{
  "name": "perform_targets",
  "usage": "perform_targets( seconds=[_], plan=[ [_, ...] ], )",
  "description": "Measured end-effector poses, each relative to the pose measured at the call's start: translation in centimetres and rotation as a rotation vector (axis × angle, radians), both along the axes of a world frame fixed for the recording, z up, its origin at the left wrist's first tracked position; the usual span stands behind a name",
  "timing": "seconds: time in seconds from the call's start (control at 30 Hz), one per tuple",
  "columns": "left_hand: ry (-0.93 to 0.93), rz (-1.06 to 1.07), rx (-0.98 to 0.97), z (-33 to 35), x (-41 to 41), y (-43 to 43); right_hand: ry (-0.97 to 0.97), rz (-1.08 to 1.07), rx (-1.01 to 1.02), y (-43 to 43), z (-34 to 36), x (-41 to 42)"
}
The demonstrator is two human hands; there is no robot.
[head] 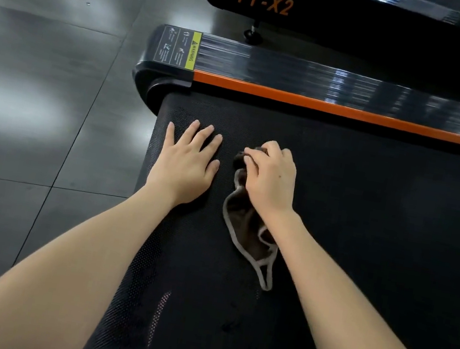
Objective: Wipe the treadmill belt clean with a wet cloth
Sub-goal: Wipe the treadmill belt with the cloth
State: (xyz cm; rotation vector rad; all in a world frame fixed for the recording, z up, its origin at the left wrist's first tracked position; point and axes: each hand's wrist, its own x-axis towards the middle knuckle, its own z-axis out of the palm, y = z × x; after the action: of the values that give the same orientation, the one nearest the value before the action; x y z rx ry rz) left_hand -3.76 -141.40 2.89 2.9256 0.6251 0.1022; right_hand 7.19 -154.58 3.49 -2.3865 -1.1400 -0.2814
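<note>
Item: cloth (247, 226), brown with a pale hem, bunched, lying on the treadmill belt (366, 229) near the belt's end. Right grip (271, 175): fingers curled over the cloth's far part, clutching it. Left grip (186, 163): flat, fingers spread, pressing bare belt just beside the cloth. Handling, judged: soft, limp, light, probably damp; will drag on the textured belt. Best held at the bunched middle, with the hem trailing.

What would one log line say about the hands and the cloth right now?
step: wipe belt | left hand: flat on belt | right hand: grips cloth | cloth: brown, bunched, lying on belt
</note>
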Motion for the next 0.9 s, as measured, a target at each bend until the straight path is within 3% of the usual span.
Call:
perform_targets(
  seconds=[0.2,0.33,0.53,0.73,0.9],
  plan=[
    [-0.014,-0.003,-0.004,0.0,-0.1,0.0,0.029,0.338,-0.022,-8.5,-0.3,-6.6],
    [-0.02,-0.012,-0.009,-0.1,-0.1,0.1,0.032,0.224,-0.035,-8.5,0.5,-7.0],
    [-0.018,-0.011,0.004,-0.1,-0.1,0.2,-0.087,-0.024,-0.284,-9.8,1.0,-13.1],
    [-0.009,-0.012,-0.003,-0.3,-0.1,0.2,-0.202,0.064,-0.177,-7.5,0.0,-7.7],
    [0.004,0.002,-0.014,-0.1,-0.1,0.1,-0.168,-0.107,-0.138,-5.6,-0.2,-5.0]
  ],
)
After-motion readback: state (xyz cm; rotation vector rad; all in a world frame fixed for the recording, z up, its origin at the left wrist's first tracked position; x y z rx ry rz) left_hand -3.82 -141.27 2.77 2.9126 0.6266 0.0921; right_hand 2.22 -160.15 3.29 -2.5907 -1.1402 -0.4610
